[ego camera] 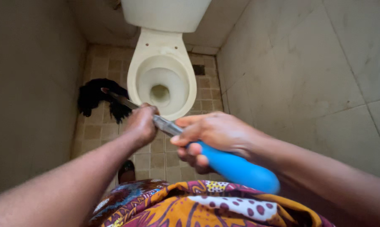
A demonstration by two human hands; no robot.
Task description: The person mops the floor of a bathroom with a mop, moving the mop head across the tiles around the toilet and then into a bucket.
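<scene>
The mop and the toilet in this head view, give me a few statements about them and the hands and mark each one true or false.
1. The right hand grips the blue handle of the mop. True.
2. The left hand is closed around the metal shaft. True.
3. The black mop head sits inside the toilet bowl. False: it lies on the tiled floor, left of the toilet.
4. The toilet has a closed lid. False: the bowl is open, with no lid over it.
5. The wall on the right is tiled. True.
6. The hands are side by side on the blue handle. False: only the right hand holds it; the left is further along the shaft.
</scene>
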